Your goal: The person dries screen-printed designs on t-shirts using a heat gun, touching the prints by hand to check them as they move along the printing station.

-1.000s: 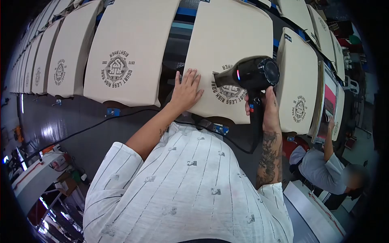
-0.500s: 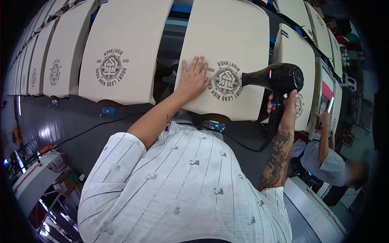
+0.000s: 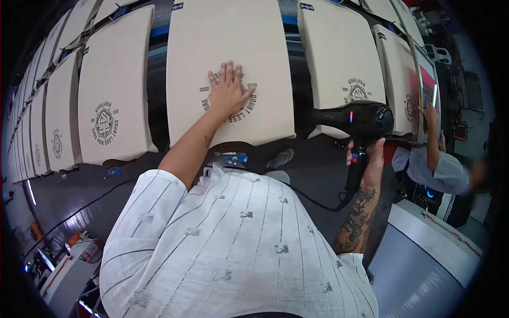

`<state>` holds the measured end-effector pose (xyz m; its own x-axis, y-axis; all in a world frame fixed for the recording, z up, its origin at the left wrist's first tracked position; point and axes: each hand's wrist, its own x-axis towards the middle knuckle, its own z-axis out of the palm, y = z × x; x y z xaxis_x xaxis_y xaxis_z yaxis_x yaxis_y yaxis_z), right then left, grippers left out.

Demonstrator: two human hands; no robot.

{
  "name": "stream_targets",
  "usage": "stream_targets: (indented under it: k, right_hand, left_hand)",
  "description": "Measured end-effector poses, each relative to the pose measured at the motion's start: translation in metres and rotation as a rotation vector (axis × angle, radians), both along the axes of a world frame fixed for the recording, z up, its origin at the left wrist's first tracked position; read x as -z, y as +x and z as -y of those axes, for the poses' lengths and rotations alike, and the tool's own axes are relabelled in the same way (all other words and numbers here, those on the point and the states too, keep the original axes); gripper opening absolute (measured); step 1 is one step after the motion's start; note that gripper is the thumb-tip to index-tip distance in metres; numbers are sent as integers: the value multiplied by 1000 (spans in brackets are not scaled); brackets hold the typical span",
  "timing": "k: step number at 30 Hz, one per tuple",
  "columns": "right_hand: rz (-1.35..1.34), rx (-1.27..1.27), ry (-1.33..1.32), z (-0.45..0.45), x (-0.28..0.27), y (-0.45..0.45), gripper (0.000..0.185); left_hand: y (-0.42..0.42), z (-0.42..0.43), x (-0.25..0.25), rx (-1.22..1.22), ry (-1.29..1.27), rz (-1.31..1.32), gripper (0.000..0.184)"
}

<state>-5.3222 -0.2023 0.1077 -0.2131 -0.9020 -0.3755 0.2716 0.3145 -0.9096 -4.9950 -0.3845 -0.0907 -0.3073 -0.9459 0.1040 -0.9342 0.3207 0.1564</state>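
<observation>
My left hand lies flat with spread fingers on a cream shirt panel stretched over a board, covering much of its round dark print. In my right hand is a black hair dryer, gripped by its handle. Its nozzle points left, over the gap between this panel and the neighbouring cream panel. That neighbour's print shows partly above the dryer. The dryer's black cord runs down from the handle and off to the left below the boards.
More cream panels with the same print, such as one at the left, stand in rows. On the right a co-worker holds a framed screen at another board. White-topped cabinets stand behind me on both sides.
I have shifted rightward along the row, so the panels sit differently in view. My left hand now rests over a print instead of beside it; the dryer no longer points onto that print.
</observation>
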Motion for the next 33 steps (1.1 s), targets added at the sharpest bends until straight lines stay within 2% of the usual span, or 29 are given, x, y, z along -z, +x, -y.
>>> stream_targets:
  k: [3, 6, 9, 10, 13, 14, 17, 18, 19, 20, 23, 24, 26, 27, 29, 33]
  right_hand:
    - [7, 52, -18, -11, 7, -82, 64]
    - [0, 83, -46, -7, 14, -162, 61]
    - [-85, 97, -30, -2, 17, -226, 60]
    - [-76, 79, 12, 2, 22, -249, 69]
    - [-58, 72, 39, 26, 26, -291, 70]
    - [-60, 56, -9, 37, 22, -295, 69]
    - [14, -30, 52, 71, 30, -326, 68]
    - [8, 11, 33, 82, 21, -316, 67]
    - [12, -1, 28, 94, 21, -312, 67]
    - [-39, -16, -5, 105, 22, -308, 67]
    - [-75, -83, -13, 129, 25, -292, 67]
    - [-56, -141, -12, 134, 26, -282, 67]
    - [-66, -211, 14, 140, 22, -255, 70]
    - [-54, -239, 3, 140, 17, -241, 71]
    - [0, -299, 42, 141, 17, -233, 72]
    - [-93, -219, 52, 134, 18, -251, 73]
  left_hand:
    - [-6, -4, -3, -33, -23, 52, 78]
    - [-15, -5, -33, -79, 82, 145, 76]
    - [-12, -27, -51, -280, 91, 87, 72]
    - [-3, -39, -55, -331, 78, 99, 69]
    - [45, -92, -70, -557, 121, 187, 70]
    - [78, -119, -57, -630, 65, 232, 70]
    - [122, -193, -94, -977, 413, 319, 76]
    - [137, -216, -100, -1047, 629, 394, 80]
    - [140, -238, -114, -1008, 848, 492, 76]
    - [146, -255, -117, -1023, 848, 489, 76]
    - [161, -291, -117, -1086, 1586, 328, 66]
    - [165, -294, -117, -1089, 1589, 323, 66]
    - [167, -294, -115, -1075, 1634, 185, 53]
    - [170, -291, -109, -1067, 1644, 177, 53]
    - [178, -280, -103, -968, 1650, 198, 39]
    - [181, -251, -91, -890, 1698, 195, 32]
